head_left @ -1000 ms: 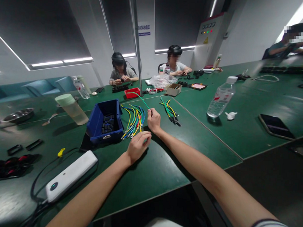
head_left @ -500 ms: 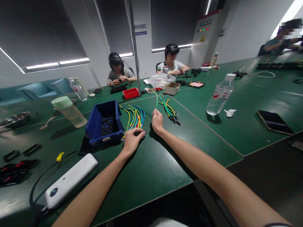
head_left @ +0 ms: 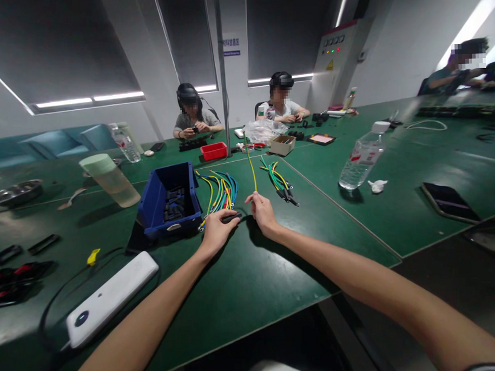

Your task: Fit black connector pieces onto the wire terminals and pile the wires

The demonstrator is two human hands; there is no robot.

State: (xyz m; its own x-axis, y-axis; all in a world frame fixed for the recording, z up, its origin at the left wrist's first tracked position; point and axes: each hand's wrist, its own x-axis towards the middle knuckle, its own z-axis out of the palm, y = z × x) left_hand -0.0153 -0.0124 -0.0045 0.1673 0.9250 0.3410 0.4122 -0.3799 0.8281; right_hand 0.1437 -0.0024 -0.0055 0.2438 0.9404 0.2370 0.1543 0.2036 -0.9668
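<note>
My right hand (head_left: 265,216) pinches a yellow-green wire (head_left: 253,172) near its lower end, and the wire stands up away from me with its far tip bent slightly left. Between thumb and fingers, my left hand (head_left: 217,230) holds a small black sleeve (head_left: 232,217) that points toward my right hand. Just beyond the left hand lies a bundle of yellow, green and blue wires (head_left: 223,187). A blue bin (head_left: 151,216) beside it contains many black sleeves (head_left: 175,204). Past my right hand is a smaller group of wires (head_left: 276,176) with black sleeves on their near ends.
A white power bank (head_left: 113,298) with a cable lies at the near left. A green-lidded bottle (head_left: 111,179) stands behind the blue bin. To the right are a water bottle (head_left: 360,157), crumpled tissue (head_left: 377,186) and phone (head_left: 449,201). Two people sit across the table (head_left: 334,236).
My right hand has come slightly toward me and its grip on the wire has shifted, the wire now tilting left. More of the black sleeve shows in my left hand.
</note>
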